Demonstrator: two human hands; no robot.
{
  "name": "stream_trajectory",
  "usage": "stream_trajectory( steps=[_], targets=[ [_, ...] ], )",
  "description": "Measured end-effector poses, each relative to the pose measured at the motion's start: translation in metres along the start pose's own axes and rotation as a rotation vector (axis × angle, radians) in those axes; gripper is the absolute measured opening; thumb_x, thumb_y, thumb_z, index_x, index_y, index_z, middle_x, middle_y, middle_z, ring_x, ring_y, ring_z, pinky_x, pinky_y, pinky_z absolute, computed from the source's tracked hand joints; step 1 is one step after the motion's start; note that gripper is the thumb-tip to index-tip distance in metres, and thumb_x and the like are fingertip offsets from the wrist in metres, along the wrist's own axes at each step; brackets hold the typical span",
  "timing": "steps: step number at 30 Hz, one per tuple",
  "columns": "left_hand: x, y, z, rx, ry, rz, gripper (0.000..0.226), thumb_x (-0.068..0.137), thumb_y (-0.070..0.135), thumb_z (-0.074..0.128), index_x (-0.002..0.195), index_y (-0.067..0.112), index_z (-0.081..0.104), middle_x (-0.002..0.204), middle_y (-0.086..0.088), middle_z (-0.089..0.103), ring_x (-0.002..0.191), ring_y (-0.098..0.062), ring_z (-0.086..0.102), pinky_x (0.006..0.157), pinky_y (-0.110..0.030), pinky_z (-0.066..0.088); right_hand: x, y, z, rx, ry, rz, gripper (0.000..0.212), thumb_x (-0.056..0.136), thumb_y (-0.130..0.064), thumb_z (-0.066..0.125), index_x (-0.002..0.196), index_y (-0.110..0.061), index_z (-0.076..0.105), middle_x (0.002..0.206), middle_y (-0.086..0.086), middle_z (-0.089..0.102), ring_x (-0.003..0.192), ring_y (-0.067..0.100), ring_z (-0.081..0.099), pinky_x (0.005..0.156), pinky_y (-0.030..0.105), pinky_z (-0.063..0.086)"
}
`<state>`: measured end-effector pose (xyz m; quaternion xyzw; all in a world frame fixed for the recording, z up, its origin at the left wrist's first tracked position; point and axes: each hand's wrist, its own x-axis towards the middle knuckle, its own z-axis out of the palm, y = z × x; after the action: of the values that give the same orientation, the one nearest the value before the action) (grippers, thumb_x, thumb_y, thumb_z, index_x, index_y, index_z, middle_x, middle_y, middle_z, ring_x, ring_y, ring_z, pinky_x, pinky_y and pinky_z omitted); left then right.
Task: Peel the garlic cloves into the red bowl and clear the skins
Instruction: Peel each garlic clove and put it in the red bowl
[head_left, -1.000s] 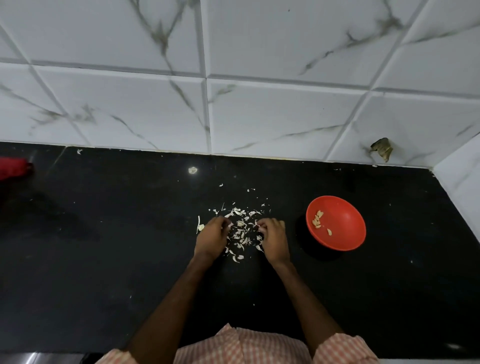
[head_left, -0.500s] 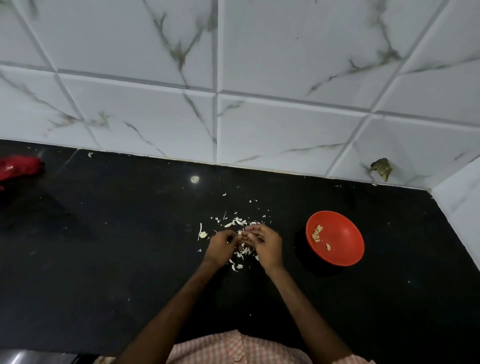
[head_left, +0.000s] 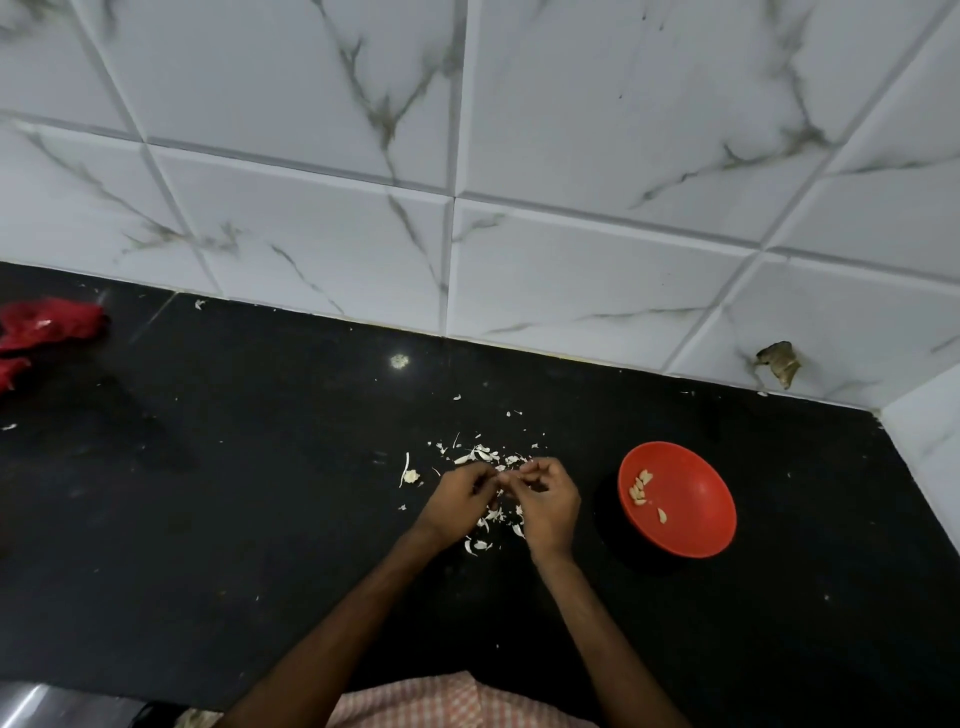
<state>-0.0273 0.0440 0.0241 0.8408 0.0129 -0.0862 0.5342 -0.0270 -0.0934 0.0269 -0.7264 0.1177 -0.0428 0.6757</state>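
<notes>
Just left of the red bowl (head_left: 696, 483), above the skins (head_left: 480, 456) on the bench (head_left: 260, 519): left hand (head_left: 457, 501) and right hand (head_left: 548, 506) both pinch a clove (head_left: 502, 470), barely visible. Judgement: strip skin tip-to-root, then drop it in the bowl.

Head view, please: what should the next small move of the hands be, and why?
Probably strip the last skin: the left hand and right hand pinch a small piece, likely a clove, over the skins; peeled cloves already lie in the red bowl.
</notes>
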Motion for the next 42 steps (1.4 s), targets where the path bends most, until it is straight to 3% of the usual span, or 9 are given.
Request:
stream_trajectory(
  steps=[4,8,15,19,22,26,30,36,42],
  targets=[
    [0.000,0.006,-0.001,0.086,0.034,-0.001,0.020,0.099,0.020,0.053,0.089,0.005,0.064,0.072,-0.010,0.065,0.055,-0.012,0.048,0.056,-0.032,0.041,-0.001,-0.004,0.007,-0.030,-0.015,0.020,0.024,0.075,-0.007,0.086,0.082,-0.021,0.068,0.080,0.005,0.072,0.078,0.029,0.073,0.075,0.052,0.061],
    [0.001,0.009,-0.001,0.106,0.100,0.016,0.020,0.099,0.023,0.056,0.081,0.014,0.059,0.066,0.003,0.058,0.054,-0.008,0.046,0.053,-0.025,0.035,0.001,-0.007,0.012,-0.150,-0.007,0.013,0.015,0.079,-0.021,0.085,0.080,-0.026,0.070,0.077,-0.001,0.073,0.073,0.023,0.072,0.071,0.052,0.060],
    [0.005,0.014,0.002,0.113,0.011,-0.015,0.026,0.101,0.021,0.047,0.088,0.002,0.061,0.080,-0.010,0.065,0.070,-0.022,0.056,0.067,-0.038,0.044,-0.003,-0.011,0.015,-0.163,0.043,0.000,0.014,0.086,-0.013,0.078,0.078,-0.023,0.071,0.076,-0.005,0.073,0.074,0.014,0.071,0.074,0.044,0.061],
    [0.004,0.014,0.001,-0.011,0.022,0.005,0.023,0.098,0.013,0.050,0.080,0.001,0.059,0.076,-0.016,0.064,0.065,-0.013,0.049,0.064,-0.037,0.045,-0.003,-0.010,0.019,-0.041,0.041,0.097,0.012,0.088,-0.011,0.076,0.079,-0.019,0.073,0.079,0.004,0.074,0.079,0.026,0.073,0.075,0.046,0.062],
    [0.003,0.017,-0.001,-0.125,0.051,0.012,0.025,0.092,0.023,0.051,0.081,0.003,0.061,0.076,-0.015,0.064,0.068,-0.011,0.053,0.064,-0.035,0.046,-0.001,-0.018,0.020,0.200,0.002,0.248,0.007,0.092,-0.007,0.071,0.085,-0.008,0.072,0.082,0.008,0.074,0.080,0.022,0.072,0.072,0.035,0.062],
    [0.003,0.014,-0.003,-0.133,0.070,0.048,0.041,0.084,0.042,0.048,0.083,0.005,0.063,0.077,-0.015,0.064,0.069,-0.027,0.056,0.066,-0.042,0.047,0.001,-0.020,0.017,0.336,-0.069,0.349,0.004,0.093,-0.010,0.070,0.091,-0.006,0.069,0.083,0.003,0.074,0.080,0.013,0.071,0.074,0.033,0.062],
    [0.002,0.012,-0.003,-0.085,0.114,0.072,0.037,0.084,0.049,0.048,0.076,0.015,0.062,0.071,-0.007,0.065,0.069,-0.027,0.061,0.067,-0.046,0.050,0.002,-0.017,0.018,0.247,0.004,0.235,0.008,0.088,-0.008,0.075,0.086,-0.011,0.068,0.084,0.005,0.074,0.084,0.022,0.071,0.075,0.039,0.060],
    [0.001,0.014,-0.007,-0.102,0.179,0.065,0.029,0.086,0.047,0.049,0.071,0.024,0.057,0.063,0.001,0.061,0.059,-0.020,0.055,0.060,-0.042,0.048,0.001,-0.022,0.017,0.109,-0.071,0.077,0.004,0.092,-0.010,0.072,0.091,-0.011,0.075,0.087,0.008,0.077,0.083,0.021,0.075,0.070,0.026,0.059],
    [0.001,0.009,-0.009,-0.097,0.198,0.067,0.023,0.091,0.031,0.055,0.072,0.019,0.058,0.057,0.009,0.051,0.054,-0.005,0.042,0.055,-0.032,0.038,0.005,-0.015,0.016,0.002,-0.116,0.069,0.005,0.092,-0.011,0.072,0.092,-0.014,0.076,0.090,0.006,0.077,0.089,0.026,0.074,0.078,0.042,0.062]
  ],
)
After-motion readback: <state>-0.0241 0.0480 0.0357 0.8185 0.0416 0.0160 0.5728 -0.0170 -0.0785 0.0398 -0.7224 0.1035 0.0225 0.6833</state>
